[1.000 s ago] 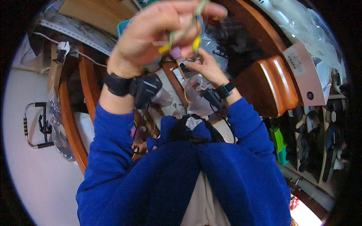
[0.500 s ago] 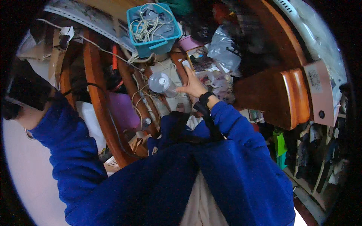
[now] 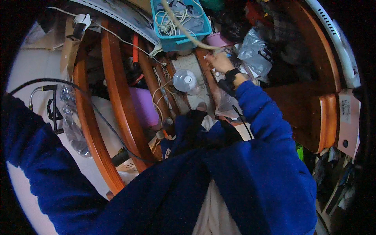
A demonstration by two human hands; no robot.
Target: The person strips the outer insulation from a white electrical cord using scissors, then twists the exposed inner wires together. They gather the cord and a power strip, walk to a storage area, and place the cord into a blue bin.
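Note:
My right hand [image 3: 220, 62], with a black band at its wrist, is reached forward over the clutter with its fingers curled in. A thick beige cord [image 3: 188, 34] rises from it in an arc, crossing in front of the blue basket; the grip itself is small and blurred. Just left of this hand, a clear round plastic container [image 3: 184, 80] with a white disc in it stands on the floor between wooden beams. At the left edge only my left sleeve [image 3: 27, 133] shows, as the hand lies outside the picture.
Beyond the container stands a blue basket [image 3: 181, 42] of tangled white cables. Wooden beams [image 3: 121, 90] run along the left, crossed by a black cable [image 3: 100, 113]. A grey plastic bag [image 3: 254, 55] lies right of my hand, near a dark wooden piece [image 3: 301, 113].
My right hand has moved away from the clear container, forward and right, and its fingers have closed. The beige cord now arcs up from it. My left hand has gone out of view.

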